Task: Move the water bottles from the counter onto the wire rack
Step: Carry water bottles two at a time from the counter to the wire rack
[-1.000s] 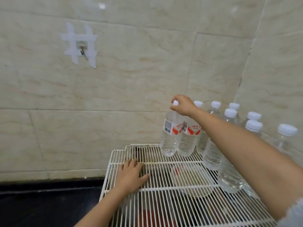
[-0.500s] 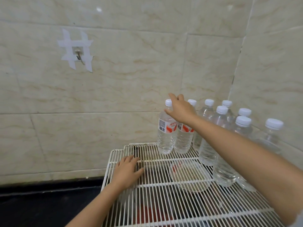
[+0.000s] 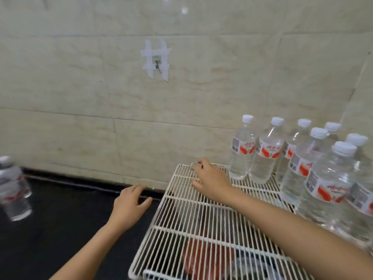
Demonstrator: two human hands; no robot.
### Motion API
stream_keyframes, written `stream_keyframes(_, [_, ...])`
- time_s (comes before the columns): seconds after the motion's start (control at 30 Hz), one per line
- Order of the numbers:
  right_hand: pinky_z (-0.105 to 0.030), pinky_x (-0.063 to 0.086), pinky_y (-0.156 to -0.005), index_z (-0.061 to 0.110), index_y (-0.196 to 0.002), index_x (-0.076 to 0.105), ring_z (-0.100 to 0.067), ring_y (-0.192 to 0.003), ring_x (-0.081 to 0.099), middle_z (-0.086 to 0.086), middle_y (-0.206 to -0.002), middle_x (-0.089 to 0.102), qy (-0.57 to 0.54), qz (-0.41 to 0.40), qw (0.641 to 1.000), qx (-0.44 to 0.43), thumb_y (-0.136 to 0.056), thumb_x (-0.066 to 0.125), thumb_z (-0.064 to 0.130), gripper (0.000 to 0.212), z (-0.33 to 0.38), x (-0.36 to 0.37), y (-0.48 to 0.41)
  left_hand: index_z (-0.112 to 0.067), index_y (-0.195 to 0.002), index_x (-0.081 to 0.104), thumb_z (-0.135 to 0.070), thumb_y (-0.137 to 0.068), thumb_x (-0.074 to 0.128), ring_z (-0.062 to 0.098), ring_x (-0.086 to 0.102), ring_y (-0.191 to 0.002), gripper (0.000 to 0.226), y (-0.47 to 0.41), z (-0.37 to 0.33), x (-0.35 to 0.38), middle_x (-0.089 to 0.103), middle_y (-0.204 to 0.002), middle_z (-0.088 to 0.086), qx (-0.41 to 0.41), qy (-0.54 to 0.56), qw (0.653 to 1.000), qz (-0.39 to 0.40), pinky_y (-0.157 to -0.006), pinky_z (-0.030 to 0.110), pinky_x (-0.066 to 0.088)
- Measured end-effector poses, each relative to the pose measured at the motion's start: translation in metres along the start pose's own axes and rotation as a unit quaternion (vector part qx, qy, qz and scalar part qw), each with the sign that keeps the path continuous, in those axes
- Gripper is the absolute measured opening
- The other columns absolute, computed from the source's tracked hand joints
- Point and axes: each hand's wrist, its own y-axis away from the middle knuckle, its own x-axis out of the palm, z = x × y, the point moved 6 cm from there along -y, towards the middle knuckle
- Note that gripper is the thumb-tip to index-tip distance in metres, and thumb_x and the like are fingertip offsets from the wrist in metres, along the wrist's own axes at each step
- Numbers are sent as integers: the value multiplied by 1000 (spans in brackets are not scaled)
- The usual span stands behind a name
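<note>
The clear plastic water bottles (image 3: 262,154) with white caps and red-and-white labels stand upright, packed together along the back and right edges of the white wire rack (image 3: 181,219). One more such bottle (image 3: 14,190), blurred, stands well apart at the left edge of the black counter (image 3: 60,219). My right hand (image 3: 210,178) rests on the rack's back-left corner, fingers bent; I cannot tell whether they hook a wire. My left hand (image 3: 129,205) lies over the counter just beside the rack's left edge, fingers spread, holding nothing.

Eight water bottles (image 3: 264,154), one wire rack (image 3: 181,209)
</note>
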Motion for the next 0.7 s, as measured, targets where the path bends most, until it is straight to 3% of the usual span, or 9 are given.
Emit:
stream_keyframes(0.13, [-39,43,-92,11,-129,46,-31,-123,45,-14,-143,33,-47,28,995,-79,-94,41,33,42,73,32,-11,-19,-137,39,-39,-90,48,20,29,-137,52,63,57,-32,37,-147,2,-90,-34,995,-29,-110,37,29])
stream_keyframes(0.23, [-39,42,-93,12,-129,45,-32,-123,43,-13,-141,34,-77,55,986,-138,-94,41,34,42,140,50,-12,-20,-136,39,-40,-90,47,21,28,-137,51,115,106,-60,37,-147,1,-163,-48,984,-52,-109,38,29])
stream_keyframes(0.4, [-39,37,-102,13,-130,46,-29,-130,34,-12,-143,33,-73,47,966,-243,-94,40,35,43,249,62,-13,-16,-133,44,-34,-89,51,22,35,-133,48,197,172,-119,45,-142,2,-255,-11,956,-144,-107,38,31])
stream_keyframes(0.7, [-39,36,-100,14,-127,48,-28,-127,35,-11,-140,36,-77,91,930,-349,-93,40,34,40,466,102,21,-18,-131,45,-35,-90,49,20,34,-133,45,355,292,-217,45,-141,0,-373,-36,900,-222,-105,36,29])
